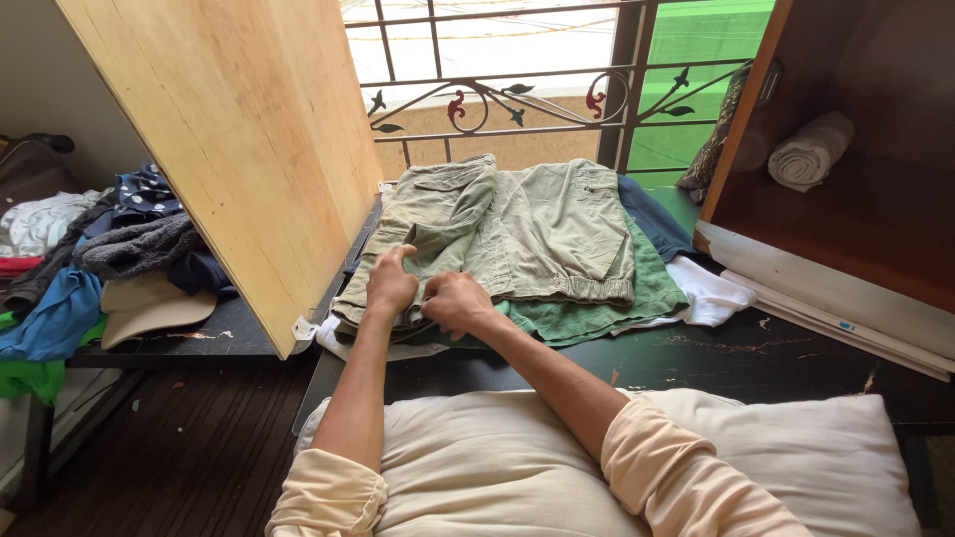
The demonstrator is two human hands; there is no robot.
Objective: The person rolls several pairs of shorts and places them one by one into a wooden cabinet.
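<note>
A pair of pale green cargo shorts (527, 224) lies spread on a dark table (696, 358), on top of a green garment (607, 308), a white cloth (711, 293) and a blue one (652, 219). My left hand (390, 281) presses on the near left leg of the shorts, thumb raised. Right beside it, my right hand (453, 301) is closed on the hem of the same leg. Both forearms reach over a cream pillow (497, 457).
A light wooden cupboard door (239, 129) stands open at the left, with a heap of clothes (99, 259) behind it. At the right, a dark wooden shelf holds a rolled white towel (811, 149). A metal railing (517, 89) runs behind the table.
</note>
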